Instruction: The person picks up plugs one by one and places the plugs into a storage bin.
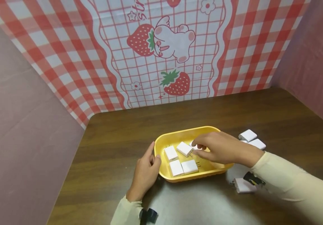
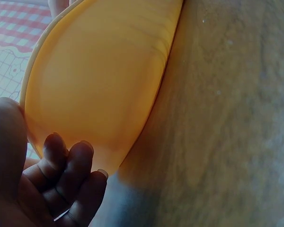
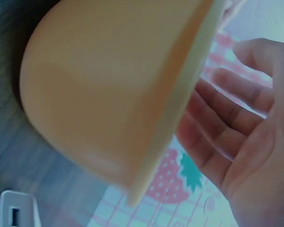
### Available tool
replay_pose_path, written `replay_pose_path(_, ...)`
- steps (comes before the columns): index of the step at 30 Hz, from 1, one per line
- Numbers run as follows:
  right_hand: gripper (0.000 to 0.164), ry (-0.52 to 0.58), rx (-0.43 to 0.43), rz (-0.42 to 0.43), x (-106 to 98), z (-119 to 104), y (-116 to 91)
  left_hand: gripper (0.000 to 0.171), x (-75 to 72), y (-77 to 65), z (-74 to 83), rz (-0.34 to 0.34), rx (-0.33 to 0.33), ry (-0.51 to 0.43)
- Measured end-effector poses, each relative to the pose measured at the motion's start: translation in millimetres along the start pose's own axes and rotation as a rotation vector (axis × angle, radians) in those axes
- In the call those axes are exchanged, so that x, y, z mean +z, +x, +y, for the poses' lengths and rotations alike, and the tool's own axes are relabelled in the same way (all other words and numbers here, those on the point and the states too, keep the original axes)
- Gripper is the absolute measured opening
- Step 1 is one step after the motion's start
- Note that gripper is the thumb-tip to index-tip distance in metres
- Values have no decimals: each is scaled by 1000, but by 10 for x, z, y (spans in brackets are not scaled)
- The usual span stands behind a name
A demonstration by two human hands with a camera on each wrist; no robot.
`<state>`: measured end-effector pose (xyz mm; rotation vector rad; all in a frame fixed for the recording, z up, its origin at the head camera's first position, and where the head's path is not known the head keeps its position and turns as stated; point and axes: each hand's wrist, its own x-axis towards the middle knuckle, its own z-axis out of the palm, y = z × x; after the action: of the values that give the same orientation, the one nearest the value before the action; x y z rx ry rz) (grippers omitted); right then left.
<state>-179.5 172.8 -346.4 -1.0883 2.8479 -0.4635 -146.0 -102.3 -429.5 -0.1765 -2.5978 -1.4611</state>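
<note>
A yellow plastic tray (image 1: 178, 180) stands on the table with several white charger plugs inside, among them a charger plug (image 1: 171, 153) at its left end. My left hand (image 1: 145, 172) holds that end, thumb at the rim and curled fingers against the outer wall; in the left wrist view the fingers (image 2: 80, 158) touch the wall. Over the tray's right half is my right hand (image 1: 220, 147), its fingertips close above a partly hidden charger plug (image 1: 194, 145). In the right wrist view, thumb and index finger of the right hand (image 3: 246, 127) are apart, nothing visible between them.
Right of the tray, beyond my right forearm, white charger plugs (image 1: 248, 135) lie grouped on the wooden table (image 1: 116, 137). Another charger plug (image 1: 243, 185) lies nearer, beside the right wrist's strap. A red-and-white checked cloth (image 1: 74, 53) hangs behind the table.
</note>
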Motion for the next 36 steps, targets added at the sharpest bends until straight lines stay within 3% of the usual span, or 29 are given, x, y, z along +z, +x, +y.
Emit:
replay_pose_path(4,25,30,90,80,-5,70,-55,58,-12,-2,11,-6,-19,-6)
replay_pose_path(9,22,31,125,157,24,156,-120,59,-26,-7,17,-12,-43,-4)
replay_pose_path(23,21,85,93,344,51,330,-416,59,-8,-35,10,-15,-58,-7)
replay_pose_path(36,18,74,156,450,7,523,-714,59,4,-17,48,-26,-71,-23)
